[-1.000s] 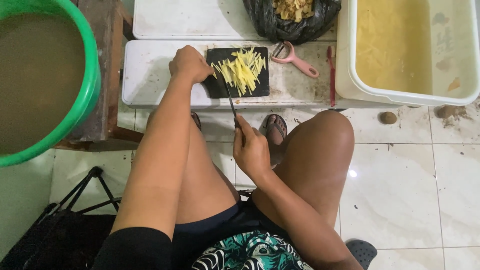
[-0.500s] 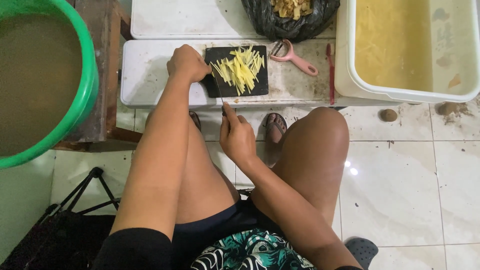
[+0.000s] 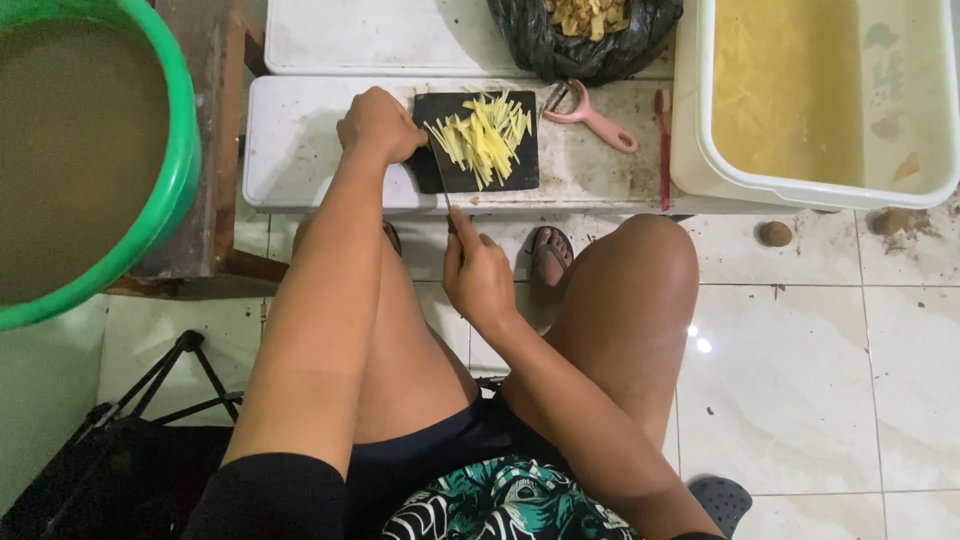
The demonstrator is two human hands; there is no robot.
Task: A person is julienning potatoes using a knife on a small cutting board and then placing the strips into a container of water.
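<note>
Knife [image 3: 441,178] in right hand [image 3: 478,278] – blade beside left hand [image 3: 378,124] fingers, by strips [image 3: 482,135].

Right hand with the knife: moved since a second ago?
Yes. The right hand moved up and left, closer to the black cutting board; the knife blade shifted toward the board's left edge.

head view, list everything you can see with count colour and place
cutting board: 1, black, on the white slab
yellow strips: a pile, pale yellow, on the cutting board
knife: 1, dark, blade at the board's left edge
peeler: 1, pink, right of the board
white slab: 1, white, stained, low above the floor
tub: 1, white, yellowish liquid inside, top right
bag: 1, black, peelings inside, top centre
bucket: 1, green, murky water, top left
left hand: at the board's left edge
right hand: grips the knife handle
</note>
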